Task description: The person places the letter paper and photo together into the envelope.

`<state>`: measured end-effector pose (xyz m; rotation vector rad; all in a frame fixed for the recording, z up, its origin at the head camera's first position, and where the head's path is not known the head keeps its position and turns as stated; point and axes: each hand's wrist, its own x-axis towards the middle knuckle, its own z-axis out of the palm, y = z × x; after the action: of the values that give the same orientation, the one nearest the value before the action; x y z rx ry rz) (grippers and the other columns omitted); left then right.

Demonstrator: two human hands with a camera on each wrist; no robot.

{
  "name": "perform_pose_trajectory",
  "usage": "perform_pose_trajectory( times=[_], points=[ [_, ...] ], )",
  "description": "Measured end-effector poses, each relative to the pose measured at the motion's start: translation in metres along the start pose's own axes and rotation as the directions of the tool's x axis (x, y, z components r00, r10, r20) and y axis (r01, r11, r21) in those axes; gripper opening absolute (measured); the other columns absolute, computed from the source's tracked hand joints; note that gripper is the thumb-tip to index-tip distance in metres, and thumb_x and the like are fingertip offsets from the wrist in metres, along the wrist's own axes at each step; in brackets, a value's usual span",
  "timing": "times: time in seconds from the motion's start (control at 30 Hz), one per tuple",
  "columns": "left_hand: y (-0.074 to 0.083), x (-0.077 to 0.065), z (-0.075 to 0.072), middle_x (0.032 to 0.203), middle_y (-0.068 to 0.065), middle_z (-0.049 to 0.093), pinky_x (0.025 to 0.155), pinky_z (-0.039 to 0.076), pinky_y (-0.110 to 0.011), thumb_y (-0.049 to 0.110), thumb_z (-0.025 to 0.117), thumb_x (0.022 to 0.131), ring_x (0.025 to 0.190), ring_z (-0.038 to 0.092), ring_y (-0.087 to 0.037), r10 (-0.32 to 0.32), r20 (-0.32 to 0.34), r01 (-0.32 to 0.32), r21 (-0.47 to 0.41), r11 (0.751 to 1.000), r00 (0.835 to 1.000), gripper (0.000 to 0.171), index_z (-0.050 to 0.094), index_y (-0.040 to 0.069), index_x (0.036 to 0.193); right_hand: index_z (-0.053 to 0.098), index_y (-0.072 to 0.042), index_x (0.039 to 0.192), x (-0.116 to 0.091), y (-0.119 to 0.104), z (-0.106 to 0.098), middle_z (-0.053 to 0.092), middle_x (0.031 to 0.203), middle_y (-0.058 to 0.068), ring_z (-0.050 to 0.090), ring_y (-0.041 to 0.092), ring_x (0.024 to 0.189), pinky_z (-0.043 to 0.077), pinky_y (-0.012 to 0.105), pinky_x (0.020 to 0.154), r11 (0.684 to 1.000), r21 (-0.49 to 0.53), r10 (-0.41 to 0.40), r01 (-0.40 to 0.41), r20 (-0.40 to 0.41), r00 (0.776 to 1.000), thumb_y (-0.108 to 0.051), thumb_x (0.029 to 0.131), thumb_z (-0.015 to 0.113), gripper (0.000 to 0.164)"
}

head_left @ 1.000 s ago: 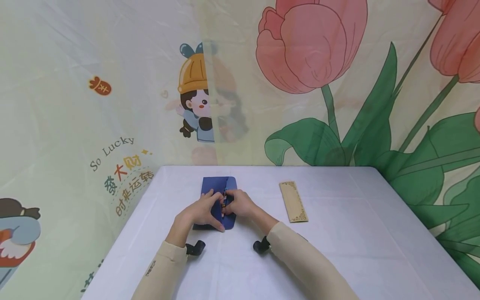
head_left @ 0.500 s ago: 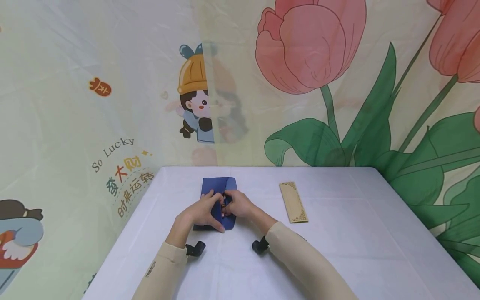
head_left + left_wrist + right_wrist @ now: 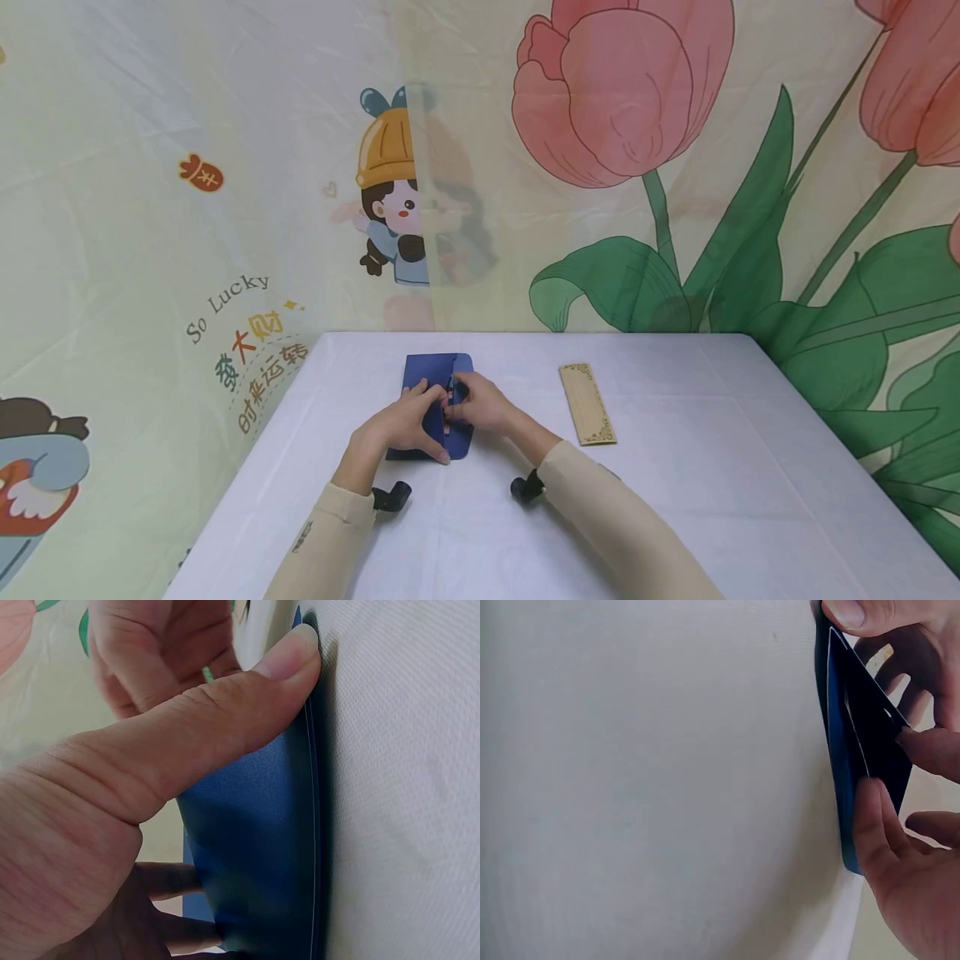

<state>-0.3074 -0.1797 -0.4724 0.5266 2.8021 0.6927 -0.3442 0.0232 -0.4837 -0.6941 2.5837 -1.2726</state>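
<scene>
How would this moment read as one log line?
Left hand: holding blue rectangular paper envelope; right hand: at its open side; tan patterned rectangular strip: lying apart

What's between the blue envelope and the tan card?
The head view shows part of the right hand, then just white cloth, between envelope and card.

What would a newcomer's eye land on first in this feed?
Probably the large pink tulip printed on the backdrop, upper right of centre in the head view. Next, the blue envelope on the white table, with the left hand on it and the right hand at its opening. The tan strip lies apart, farther right.
</scene>
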Motion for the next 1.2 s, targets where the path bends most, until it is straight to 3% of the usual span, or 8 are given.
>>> perform_pose_trajectory(
  times=[0.17,0.27,0.57,0.83,1.2],
  points=[
    [0.001,0.001,0.000,0.169,-0.031,0.020,0.112,0.032,-0.077,0.052,0.100,0.058,0.151,0.016,-0.064,0.000,-0.004,0.000,0.006,1.000,1.000,0.089,0.053,0.026,0.130,0.049,0.000,0.151,-0.003,-0.003,-0.006,0.052,0.153,0.021,0.056,0.036,0.134,0.046,0.050,0.113,0.988,-0.152,-0.025,0.006,-0.121,0.992,-0.029,0.099,0.070,0.063],
    [0.000,0.002,0.000,0.168,-0.032,0.020,0.113,0.032,-0.077,0.052,0.100,0.059,0.151,0.016,-0.065,0.007,-0.006,-0.007,0.003,1.000,1.000,0.088,0.053,0.024,0.129,0.050,-0.002,0.151,-0.006,-0.005,-0.009,0.046,0.159,0.021,0.043,0.041,0.148,0.036,0.055,0.122,0.977,-0.214,-0.028,-0.008,-0.165,0.986,-0.034,0.100,0.069,0.064],
    [-0.001,0.002,0.001,0.168,-0.032,0.020,0.113,0.031,-0.077,0.053,0.099,0.059,0.150,0.015,-0.065,0.005,-0.006,-0.005,0.011,1.000,1.000,0.088,0.053,0.024,0.128,0.049,-0.004,0.153,-0.013,-0.004,-0.014,0.034,0.167,0.022,0.033,0.045,0.153,0.022,0.065,0.124,0.942,-0.335,-0.049,-0.028,-0.217,0.975,-0.046,0.098,0.068,0.071],
    [0.000,0.002,0.001,0.169,-0.031,0.021,0.112,0.033,-0.077,0.053,0.100,0.058,0.151,0.018,-0.064,0.010,-0.012,-0.010,0.006,1.000,1.000,0.088,0.054,0.024,0.128,0.043,-0.013,0.158,-0.020,-0.005,-0.018,0.024,0.172,0.017,0.020,0.041,0.160,0.006,0.074,0.123,0.922,-0.376,0.008,-0.092,-0.220,0.975,-0.058,0.098,0.061,0.077],
    [-0.002,0.002,0.003,0.169,-0.029,0.023,0.113,0.035,-0.075,0.052,0.100,0.057,0.154,0.019,-0.059,0.011,-0.018,-0.011,-0.010,1.000,1.000,0.085,0.054,0.026,0.123,0.036,-0.013,0.162,-0.025,0.007,-0.027,0.018,0.173,0.018,0.015,0.040,0.161,0.004,0.074,0.123,0.913,-0.385,0.043,-0.137,-0.243,0.969,-0.061,0.098,0.060,0.083]
  ],
)
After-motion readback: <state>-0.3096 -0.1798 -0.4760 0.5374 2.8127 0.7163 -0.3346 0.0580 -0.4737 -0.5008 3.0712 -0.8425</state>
